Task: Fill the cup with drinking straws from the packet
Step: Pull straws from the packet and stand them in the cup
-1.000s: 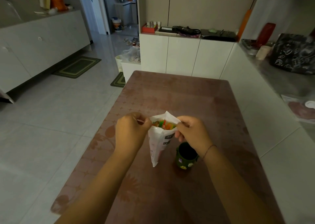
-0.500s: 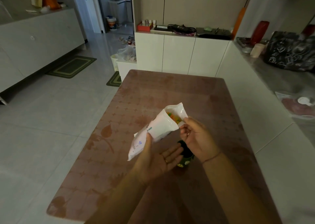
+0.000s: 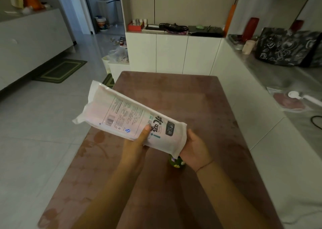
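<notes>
A long white straw packet with printed text is held tilted above the table, its opened end pointing down and to the right. My left hand grips it from below near the middle, thumb on top. My right hand sits at the packet's lower open end; the packet hides its fingers. Just under that end stands a small dark green cup with flower marks, mostly covered by the packet and my right hand. No straws show in this view.
The brown patterned table stretches ahead. A white counter on the right carries a black bag and a red bottle. White cabinets stand behind the table; tiled floor and green mats lie to the left.
The packet was turned over: a second ago it stood with its open end up, and now that end points down at the cup. Both hands shifted with it.
</notes>
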{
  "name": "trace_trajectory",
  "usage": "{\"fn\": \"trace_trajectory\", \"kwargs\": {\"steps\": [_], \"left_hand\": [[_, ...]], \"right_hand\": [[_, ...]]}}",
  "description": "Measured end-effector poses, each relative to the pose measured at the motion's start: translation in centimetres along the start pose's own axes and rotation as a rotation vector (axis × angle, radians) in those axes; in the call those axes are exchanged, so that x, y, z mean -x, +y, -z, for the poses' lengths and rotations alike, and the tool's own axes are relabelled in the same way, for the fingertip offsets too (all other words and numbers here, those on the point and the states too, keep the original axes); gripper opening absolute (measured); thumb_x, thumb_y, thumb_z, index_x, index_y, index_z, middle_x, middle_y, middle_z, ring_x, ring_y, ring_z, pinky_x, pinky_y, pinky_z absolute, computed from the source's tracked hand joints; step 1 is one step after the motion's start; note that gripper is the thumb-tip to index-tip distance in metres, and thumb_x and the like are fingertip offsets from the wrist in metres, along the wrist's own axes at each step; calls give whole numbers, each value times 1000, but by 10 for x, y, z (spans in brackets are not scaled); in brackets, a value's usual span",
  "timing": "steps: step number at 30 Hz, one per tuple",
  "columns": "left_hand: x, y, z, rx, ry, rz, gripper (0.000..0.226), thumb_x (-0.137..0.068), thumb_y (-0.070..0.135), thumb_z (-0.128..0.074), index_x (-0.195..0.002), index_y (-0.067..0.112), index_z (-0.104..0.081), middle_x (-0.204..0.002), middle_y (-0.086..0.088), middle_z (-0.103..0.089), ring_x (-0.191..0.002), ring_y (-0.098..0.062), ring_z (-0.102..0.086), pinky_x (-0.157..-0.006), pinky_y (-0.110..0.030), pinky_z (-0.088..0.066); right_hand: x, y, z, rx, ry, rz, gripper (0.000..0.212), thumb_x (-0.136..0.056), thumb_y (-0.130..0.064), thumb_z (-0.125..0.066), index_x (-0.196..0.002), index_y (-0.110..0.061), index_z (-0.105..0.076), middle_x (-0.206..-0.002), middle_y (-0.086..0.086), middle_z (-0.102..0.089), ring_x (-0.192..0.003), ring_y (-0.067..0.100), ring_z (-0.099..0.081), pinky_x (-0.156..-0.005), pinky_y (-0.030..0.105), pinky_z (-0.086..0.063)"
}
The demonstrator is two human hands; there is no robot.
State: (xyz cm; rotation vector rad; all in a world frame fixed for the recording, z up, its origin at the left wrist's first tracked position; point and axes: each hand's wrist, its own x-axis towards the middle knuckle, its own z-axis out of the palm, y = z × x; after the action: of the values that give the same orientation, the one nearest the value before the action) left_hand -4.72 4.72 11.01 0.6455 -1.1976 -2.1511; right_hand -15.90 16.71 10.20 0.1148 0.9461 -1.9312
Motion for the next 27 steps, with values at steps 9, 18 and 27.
{"fn": "trace_trajectory", "kwargs": {"steps": [9,18,27], "left_hand": [[11,6,-8,-126,-24,-88,50,-77,19,-68,-125,13,-56,-114,-10,-70,-104,-28,-68,-82,-47,-57],[16,7,-14,-177,-71,-92,45,-73,24,-68,-117,20,-58,-107,-1,-73,-103,-21,-68,-84,-40,-57],[18,2,-18,-334,-102,-156,48,-72,24,-71,-117,12,-61,-111,-2,-71,-103,-17,-67,-80,-30,-57]], "right_hand": [[-14,11,12,-140,-42,17,54,-99,-40,-26,-101,-14,-72,-109,14,-69,-105,32,-58,-81,47,-53],[-15,16,7,-111,-124,0,52,-96,-43,-33,-131,-10,-52,-135,17,-53,-127,35,-46,-94,49,-49],[-17,14,13,-124,-37,-10,47,-97,-42,-33,-117,-11,-64,-120,15,-64,-107,31,-61,-89,44,-54]]}}
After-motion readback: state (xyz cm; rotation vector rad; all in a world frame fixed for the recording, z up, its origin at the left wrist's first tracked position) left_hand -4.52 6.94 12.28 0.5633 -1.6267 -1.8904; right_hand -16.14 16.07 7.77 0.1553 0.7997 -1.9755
